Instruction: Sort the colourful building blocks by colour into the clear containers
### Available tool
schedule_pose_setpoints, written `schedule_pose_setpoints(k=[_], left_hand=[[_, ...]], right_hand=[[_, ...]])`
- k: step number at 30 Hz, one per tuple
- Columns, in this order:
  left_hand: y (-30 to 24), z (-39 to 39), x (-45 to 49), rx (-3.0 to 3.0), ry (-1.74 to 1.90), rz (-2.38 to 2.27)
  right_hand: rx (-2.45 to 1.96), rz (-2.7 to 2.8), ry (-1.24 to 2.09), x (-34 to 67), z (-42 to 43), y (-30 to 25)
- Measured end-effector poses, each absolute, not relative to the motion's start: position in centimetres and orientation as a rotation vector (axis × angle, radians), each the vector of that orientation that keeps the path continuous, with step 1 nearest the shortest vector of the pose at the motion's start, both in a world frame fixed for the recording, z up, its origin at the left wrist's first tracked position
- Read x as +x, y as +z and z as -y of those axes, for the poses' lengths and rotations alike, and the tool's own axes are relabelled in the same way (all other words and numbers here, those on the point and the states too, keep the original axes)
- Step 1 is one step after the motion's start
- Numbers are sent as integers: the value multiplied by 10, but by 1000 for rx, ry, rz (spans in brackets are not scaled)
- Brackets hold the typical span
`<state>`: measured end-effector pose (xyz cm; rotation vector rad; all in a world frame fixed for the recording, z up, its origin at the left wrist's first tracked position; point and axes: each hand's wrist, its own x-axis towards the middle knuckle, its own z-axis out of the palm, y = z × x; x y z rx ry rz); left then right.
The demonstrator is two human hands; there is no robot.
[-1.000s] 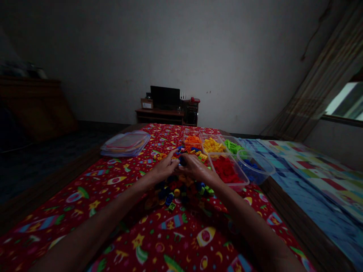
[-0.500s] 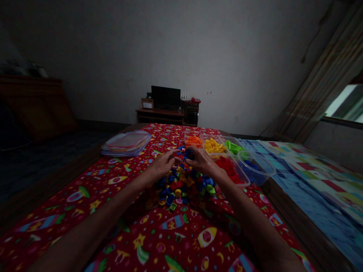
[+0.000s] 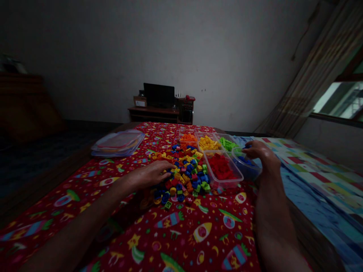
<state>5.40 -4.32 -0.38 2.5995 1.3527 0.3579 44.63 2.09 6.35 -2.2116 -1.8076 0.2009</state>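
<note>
A mixed pile of toy building bricks (image 3: 185,172) in several colours lies in the middle of the red patterned cloth. My left hand (image 3: 155,172) rests at the pile's left side, fingers stretched over the bricks and thumb apart, with nothing seen in it. Raised over the round clear tub (image 3: 249,172) of blue bricks, my right hand (image 3: 262,152) pinches a small blue brick (image 3: 247,146) at its fingertips. Left of that tub, a clear box (image 3: 224,183) contains red bricks.
Behind stand clear boxes of orange bricks (image 3: 188,138), yellow bricks (image 3: 208,143) and green bricks (image 3: 227,144). Stacked plastic lids (image 3: 118,143) lie at the left edge of the table. A bed with a checked cover (image 3: 320,173) adjoins on the right.
My right hand has moved right, from the pile to above the blue tub. My left hand has drawn back a little toward the pile's near left side. The view has shifted slightly right.
</note>
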Motion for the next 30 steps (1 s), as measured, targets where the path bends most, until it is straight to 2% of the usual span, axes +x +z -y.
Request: schedule_pose_setpoints(k=[2,6,8,14,19,24,27,30], left_hand=[[-4,42,53,2611,325,-1351],[-8,39,47,2608,255,-1358],[-9,38,45,2596,191,-1361],[-11,38,48,2586,156,-1346],[-8,35,49,2625,187,-1410],[-9,40,56,2636,172,-1438],[-11,40,59,2553,297,-1455],[-12,31,55,2313,602,-1511]], right_hand=[[-2230,1799,233,449,-21,62],[-1982,1936,-118,423,-13,71],[-1831,2029,-175,396,-6,77],[-1389,2597,114,304,15,61],[-1299,2826,-24,266,20,21],[-1204,2851,87,268,15,9],[-1164,2781,104,272,7,6],[-1089,2682,82,273,0,3]])
